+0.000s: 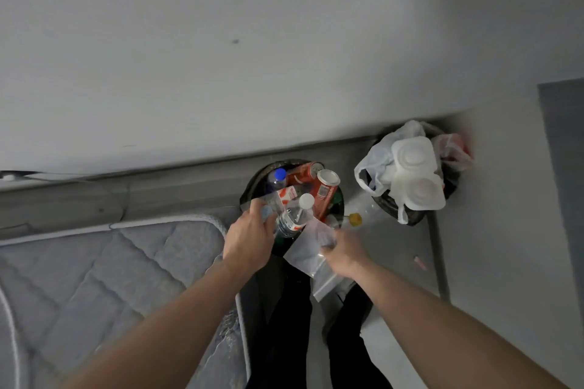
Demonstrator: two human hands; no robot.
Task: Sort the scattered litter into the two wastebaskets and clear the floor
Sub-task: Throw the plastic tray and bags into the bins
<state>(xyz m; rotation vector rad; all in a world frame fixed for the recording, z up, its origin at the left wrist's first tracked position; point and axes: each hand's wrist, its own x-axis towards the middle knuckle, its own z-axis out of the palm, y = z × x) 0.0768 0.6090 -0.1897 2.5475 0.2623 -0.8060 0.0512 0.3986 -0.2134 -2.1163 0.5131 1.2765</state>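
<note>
The right hand (339,251) pinches a clear plastic bag (311,257) at its upper edge, just over the near rim of the left wastebasket (252,186). The bag looks very light, soft and a little slippery, so I think a pinch at the stiffer sealed edge is best. It is transparent, flat and seems empty. The left hand (249,238) closes its fingers on another clear wrapper (268,200) above the same basket, which is full of bottles (294,216) and red cans (325,188). The right wastebasket (392,211) holds white bags and containers. A small pink scrap (420,262) lies on the floor (493,230).
</note>
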